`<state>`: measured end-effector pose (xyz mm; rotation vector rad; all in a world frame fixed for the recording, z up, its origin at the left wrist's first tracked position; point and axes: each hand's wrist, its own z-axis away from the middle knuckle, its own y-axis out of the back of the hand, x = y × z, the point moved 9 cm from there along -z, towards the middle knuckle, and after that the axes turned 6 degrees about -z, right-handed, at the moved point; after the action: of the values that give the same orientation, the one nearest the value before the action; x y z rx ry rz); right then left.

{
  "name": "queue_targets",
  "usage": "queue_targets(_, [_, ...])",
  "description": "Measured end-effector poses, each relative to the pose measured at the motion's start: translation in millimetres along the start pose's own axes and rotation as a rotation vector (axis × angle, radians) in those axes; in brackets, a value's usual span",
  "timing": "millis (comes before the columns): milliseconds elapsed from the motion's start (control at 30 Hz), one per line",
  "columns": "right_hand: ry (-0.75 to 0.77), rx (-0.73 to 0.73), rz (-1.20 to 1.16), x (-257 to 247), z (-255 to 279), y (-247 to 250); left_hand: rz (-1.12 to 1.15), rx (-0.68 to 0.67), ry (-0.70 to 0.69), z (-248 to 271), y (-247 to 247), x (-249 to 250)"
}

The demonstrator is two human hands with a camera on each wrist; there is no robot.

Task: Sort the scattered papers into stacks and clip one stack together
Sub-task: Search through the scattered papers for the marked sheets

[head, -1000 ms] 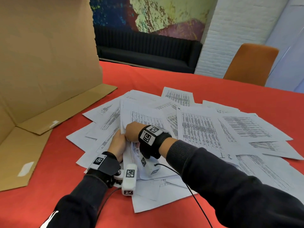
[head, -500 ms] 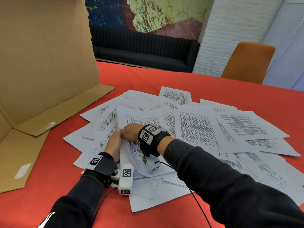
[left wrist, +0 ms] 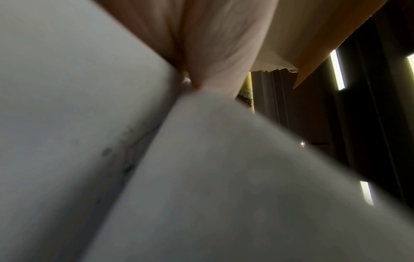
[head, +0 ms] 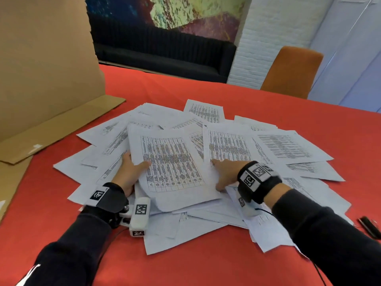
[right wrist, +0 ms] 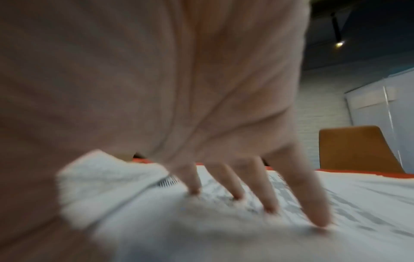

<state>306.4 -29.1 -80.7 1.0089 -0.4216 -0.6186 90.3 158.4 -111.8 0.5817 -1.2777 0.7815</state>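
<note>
Printed white papers [head: 278, 147] lie scattered in a loose heap on the red table [head: 206, 265]. My left hand [head: 134, 168] grips the left edge of a stack [head: 171, 162] topped by a sheet printed with a table, thumb on top and fingers underneath. In the left wrist view the paper [left wrist: 201, 177] fills most of the picture. My right hand [head: 224, 172] lies on the neighbouring sheets with its fingers [right wrist: 268, 203] straight and spread, tips pressing on print. A black binder clip [head: 370, 227] lies on the table at the far right.
A large open cardboard box [head: 41, 69] stands at the left, with its flap [head: 61, 129] lying on the table. An orange chair [head: 290, 71] stands behind the far table edge. Bare red cloth shows in front of the heap.
My right hand left the stack's left edge and moved right onto the neighbouring sheets. The top sheet now lies flat, and my left hand still holds the stack's left edge.
</note>
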Motion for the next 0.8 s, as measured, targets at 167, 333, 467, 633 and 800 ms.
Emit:
queue_targets(167, [0.127, 0.175, 0.013, -2.3, 5.4, 13.9, -0.057, -0.01, -0.022, 6.3, -6.4, 7.0])
queue_targets(333, [0.16, 0.456, -0.221, -4.0, 29.5, 91.5, -0.057, -0.01, 0.006, 6.3, -5.0, 5.0])
queue_targets(467, [0.374, 0.379, -0.444, -77.7, 57.7, 79.1, -0.041, 0.016, 0.047, 6.5, -2.8, 0.1])
queue_targets(633, [0.565, 0.129, -0.409, -153.7, 61.1, 10.2, -0.041, 0.067, -0.015, 12.5, 1.5, 12.9])
queue_targets(800, [0.675, 0.166, -0.338, -176.6, 58.5, -14.2, -0.05, 0.059, -0.05, 9.5, 1.9, 15.0])
